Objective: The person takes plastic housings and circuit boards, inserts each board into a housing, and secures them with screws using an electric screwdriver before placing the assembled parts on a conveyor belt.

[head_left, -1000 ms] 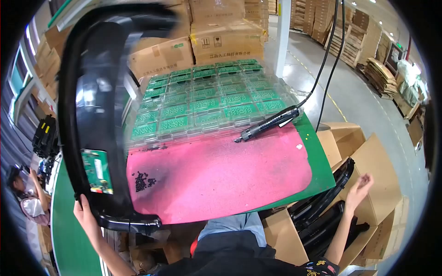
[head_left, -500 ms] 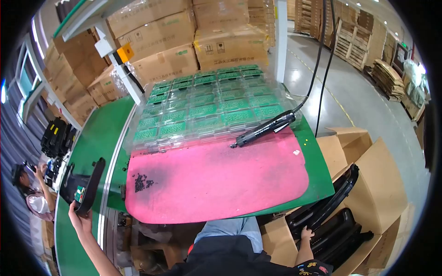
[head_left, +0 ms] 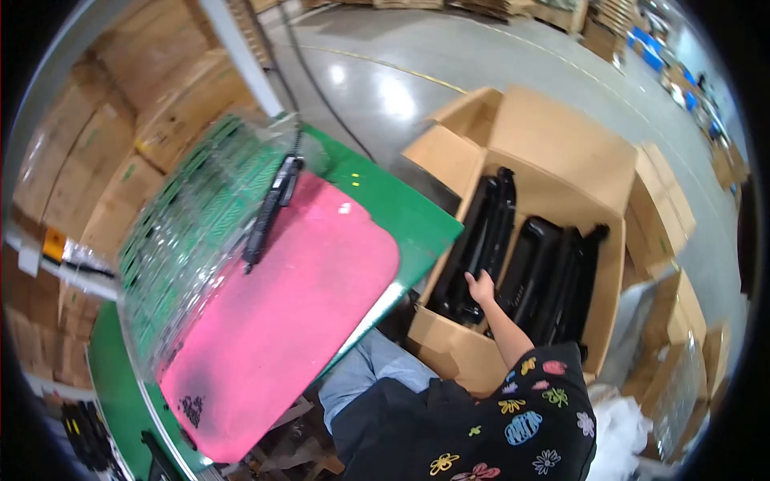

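My right hand (head_left: 480, 287) reaches into an open cardboard box (head_left: 449, 345), its fingers on a long glossy black plastic part (head_left: 491, 232). More black parts (head_left: 536, 268) lie in the box to the right of it. My left hand is out of view. At the bottom left, the end of a black part (head_left: 160, 458) shows on the green surface. A black electric screwdriver (head_left: 269, 212) rests on the pink mat (head_left: 281, 329), beside clear trays (head_left: 196, 216) of green circuit boards. Small black screws (head_left: 192, 410) lie on the mat's near left corner.
The green table's corner (head_left: 429, 228) points toward the box. Stacked cartons (head_left: 108, 172) stand at the left behind a metal post (head_left: 241, 52). A cable runs up from the screwdriver. More cartons (head_left: 670, 337) and white plastic wrap (head_left: 613, 429) are at the right.
The view has swung right toward the box. My right hand has gone down into the box. My left hand carried a black part to the left green surface and has left the view.
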Tool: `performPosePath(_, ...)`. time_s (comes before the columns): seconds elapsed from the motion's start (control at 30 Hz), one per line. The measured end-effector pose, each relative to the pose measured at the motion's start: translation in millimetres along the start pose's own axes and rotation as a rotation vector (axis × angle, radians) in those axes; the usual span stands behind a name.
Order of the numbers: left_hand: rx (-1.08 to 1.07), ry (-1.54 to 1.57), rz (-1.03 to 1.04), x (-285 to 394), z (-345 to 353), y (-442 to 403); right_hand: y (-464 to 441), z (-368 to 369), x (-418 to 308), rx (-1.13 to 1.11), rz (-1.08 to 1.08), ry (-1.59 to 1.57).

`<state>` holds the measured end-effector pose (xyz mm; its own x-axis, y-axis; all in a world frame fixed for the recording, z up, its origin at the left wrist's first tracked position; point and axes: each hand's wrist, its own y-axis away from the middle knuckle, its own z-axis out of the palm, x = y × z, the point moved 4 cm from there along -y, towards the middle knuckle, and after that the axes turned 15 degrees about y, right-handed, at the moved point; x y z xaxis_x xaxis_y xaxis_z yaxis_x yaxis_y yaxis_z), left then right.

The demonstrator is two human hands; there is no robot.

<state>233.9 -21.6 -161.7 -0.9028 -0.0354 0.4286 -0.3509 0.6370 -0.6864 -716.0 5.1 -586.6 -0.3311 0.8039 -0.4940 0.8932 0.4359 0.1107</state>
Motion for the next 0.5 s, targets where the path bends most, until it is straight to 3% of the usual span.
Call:
performPosePath(0.03, 0.155, 0.34, -0.218, 17.1, 8.2, -4.6, -1.4, -12.0, -8.3, -0.136, 0.018, -0.078)
performPosePath(0.1, 0.448, 0.984, -0.698, 50.4, 23.9, -2.2, -5.3, -17.7, -13.9, -0.091, -0.007, -0.095)
performPosePath(0.17, 0.407, 1.164, -0.628, 113.2, 35.8, -12.7, -26.2, -8.8, -7.4, -0.06, 0.005, -0.409)
performPosePath(0.23, 0.019, 0.599, -0.252, 167.3, 42.0, -29.2, 9.2, -105.8, -57.3, -0.142, 0.021, -0.642)
performPosePath(0.27, -0.057, 0.388, 0.113, 176.6, 45.2, -40.0, 10.7, -118.6, -56.7, -0.171, -0.016, -0.652)
performPosePath(0.3, -0.011, 0.406, 0.062, 186.5, 54.7, -49.1, 12.2, -131.5, -58.0, -0.201, -0.06, -0.661)
performPosePath(0.33, -0.032, 0.767, -0.092, 146.6, 83.1, -66.3, 39.3, -171.7, -84.8, -0.155, -0.168, -0.58)
performPosePath(0.37, -0.072, 0.836, 0.036, 127.4, 108.0, -79.3, 64.6, -205.1, -108.7, -0.051, -0.349, -0.451)
performPosePath(0.43, -0.2, 0.848, 0.334, 196.1, 130.1, -77.9, 93.6, -244.7, -133.2, 0.024, -0.568, -0.114)
performPosePath(0.5, -0.224, 1.147, 0.21, 221.0, 171.3, -87.5, 102.2, -273.3, -151.6, 0.248, -0.802, 0.036)
